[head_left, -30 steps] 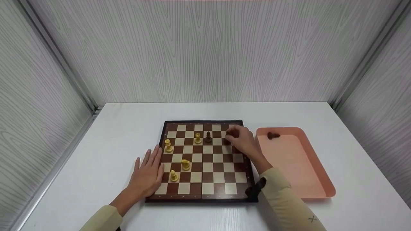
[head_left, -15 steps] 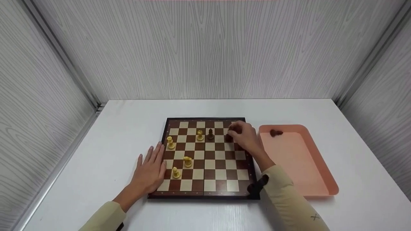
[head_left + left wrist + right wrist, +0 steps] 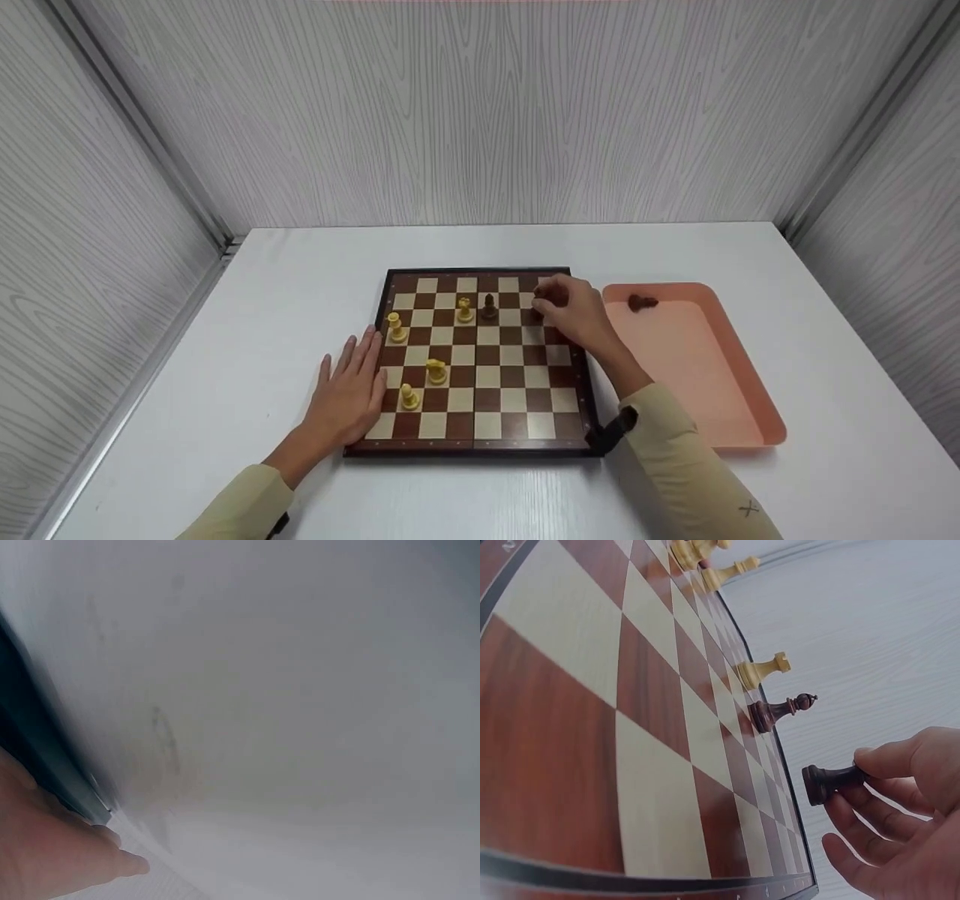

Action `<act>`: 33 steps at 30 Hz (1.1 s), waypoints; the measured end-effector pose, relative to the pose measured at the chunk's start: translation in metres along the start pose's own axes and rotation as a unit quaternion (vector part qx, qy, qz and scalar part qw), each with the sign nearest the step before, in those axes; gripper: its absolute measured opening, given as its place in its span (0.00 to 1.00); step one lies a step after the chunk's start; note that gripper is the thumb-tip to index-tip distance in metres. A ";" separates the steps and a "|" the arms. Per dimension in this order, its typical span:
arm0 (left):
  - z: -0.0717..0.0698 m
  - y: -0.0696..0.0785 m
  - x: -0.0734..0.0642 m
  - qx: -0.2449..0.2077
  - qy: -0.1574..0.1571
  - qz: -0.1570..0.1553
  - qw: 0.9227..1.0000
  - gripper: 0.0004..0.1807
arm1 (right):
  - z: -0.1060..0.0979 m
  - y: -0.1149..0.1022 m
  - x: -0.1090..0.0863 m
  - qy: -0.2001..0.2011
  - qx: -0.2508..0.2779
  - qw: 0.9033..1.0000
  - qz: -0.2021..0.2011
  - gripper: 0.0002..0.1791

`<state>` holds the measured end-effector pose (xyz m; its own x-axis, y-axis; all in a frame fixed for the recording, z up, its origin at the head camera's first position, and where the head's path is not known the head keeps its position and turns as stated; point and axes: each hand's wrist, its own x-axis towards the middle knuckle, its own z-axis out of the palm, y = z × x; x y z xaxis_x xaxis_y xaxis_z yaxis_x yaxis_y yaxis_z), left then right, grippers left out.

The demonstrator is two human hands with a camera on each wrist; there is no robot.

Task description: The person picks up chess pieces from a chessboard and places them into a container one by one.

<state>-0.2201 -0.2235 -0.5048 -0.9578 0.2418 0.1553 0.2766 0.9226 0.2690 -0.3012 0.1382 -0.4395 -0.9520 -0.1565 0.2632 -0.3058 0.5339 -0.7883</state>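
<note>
pinching the dark chess piece (image 3: 838, 778), the right hand (image 3: 581, 315) holds it base-down over the right half of the chessboard (image 3: 487, 425); the left hand (image 3: 345, 401), straight-fingered, rests farther off at its left edge.

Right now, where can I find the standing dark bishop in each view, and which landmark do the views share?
Head: the dark bishop stands near picture centre, on the chessboard.
Left wrist: not in it.
Right wrist: slightly right of centre, up and left of the right hand.
Shared landmark: the chessboard; the left wrist view seems to show only its edge.
</note>
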 end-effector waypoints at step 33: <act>-0.001 0.000 0.001 0.000 -0.025 -0.008 1.000 0.34 | -0.055 -0.014 -0.036 0.006 0.042 0.998 -0.040 0.11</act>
<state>-0.2213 -0.2235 -0.5037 -0.9645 0.2425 0.1044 0.2622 0.9260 0.2717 -0.2614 0.1816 -0.4072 -0.9245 -0.1850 0.3334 -0.3813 0.4491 -0.8081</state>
